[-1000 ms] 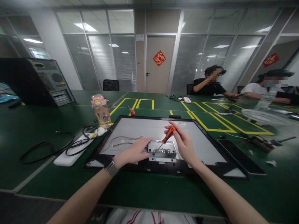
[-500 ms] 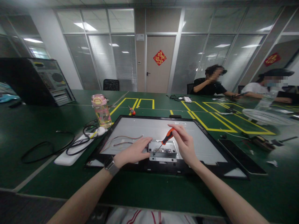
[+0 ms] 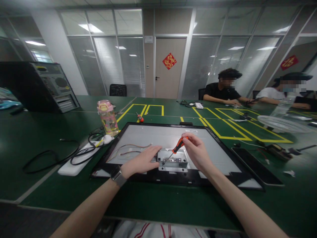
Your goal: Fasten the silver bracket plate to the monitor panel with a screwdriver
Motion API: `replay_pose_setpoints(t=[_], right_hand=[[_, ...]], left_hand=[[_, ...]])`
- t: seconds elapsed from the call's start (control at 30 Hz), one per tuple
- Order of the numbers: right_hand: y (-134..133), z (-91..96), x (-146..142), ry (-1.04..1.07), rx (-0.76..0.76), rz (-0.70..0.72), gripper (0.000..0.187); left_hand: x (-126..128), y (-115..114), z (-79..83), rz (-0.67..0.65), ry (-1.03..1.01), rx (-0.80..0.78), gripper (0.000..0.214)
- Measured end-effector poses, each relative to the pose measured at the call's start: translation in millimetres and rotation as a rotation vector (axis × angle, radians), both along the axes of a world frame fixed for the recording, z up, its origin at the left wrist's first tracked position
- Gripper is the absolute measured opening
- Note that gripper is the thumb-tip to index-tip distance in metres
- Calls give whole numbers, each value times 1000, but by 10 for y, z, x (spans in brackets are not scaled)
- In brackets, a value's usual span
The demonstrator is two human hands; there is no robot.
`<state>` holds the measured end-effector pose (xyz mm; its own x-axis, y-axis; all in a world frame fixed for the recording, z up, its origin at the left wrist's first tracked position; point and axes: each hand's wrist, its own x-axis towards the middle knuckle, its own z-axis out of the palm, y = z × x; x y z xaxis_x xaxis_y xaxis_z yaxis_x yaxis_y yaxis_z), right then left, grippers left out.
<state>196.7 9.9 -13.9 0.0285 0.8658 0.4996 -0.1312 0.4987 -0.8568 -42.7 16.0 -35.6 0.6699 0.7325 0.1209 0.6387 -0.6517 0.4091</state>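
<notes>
On the green table (image 3: 37,138), the right hand (image 3: 198,153), now curled tighter, is gripping the orange-handled screwdriver (image 3: 176,147), tip pointing 8 o'clock; the left hand (image 3: 141,162) is lying flat, empty.

Right hand (image 3: 198,153) grips the orange-handled screwdriver (image 3: 173,152), tilted, tip down on the small silver metal bracket plate (image 3: 173,161) at the near edge of the black-framed flat monitor panel (image 3: 138,132) lying back-up on the green table (image 3: 37,138). Left hand (image 3: 141,162) lies flat on the panel, fingertips touching the plate's left edge, steel watch on wrist. Pink-lidded clear water bottle (image 3: 107,118) stands beyond the panel's left corner, black cables (image 3: 56,158) near it. Two other people sit at the far right.
</notes>
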Motion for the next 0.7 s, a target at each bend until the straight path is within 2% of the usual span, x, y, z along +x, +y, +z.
replay_pose_setpoints(t=[0.23, 0.33, 0.53, 0.7], right_hand=[[-39, 79, 27, 3, -63, 95, 31], [-43, 87, 46, -2, -45, 119, 25], [-39, 27, 30, -42, 39, 61, 16], [-68, 61, 26, -48, -13, 108, 24]], left_hand=[[-5, -7, 10, 1, -4, -9, 63], [1, -16, 24, 14, 5, -23, 63], [9, -4, 8, 7, -6, -5, 61], [4, 2, -1, 0, -14, 4, 62]])
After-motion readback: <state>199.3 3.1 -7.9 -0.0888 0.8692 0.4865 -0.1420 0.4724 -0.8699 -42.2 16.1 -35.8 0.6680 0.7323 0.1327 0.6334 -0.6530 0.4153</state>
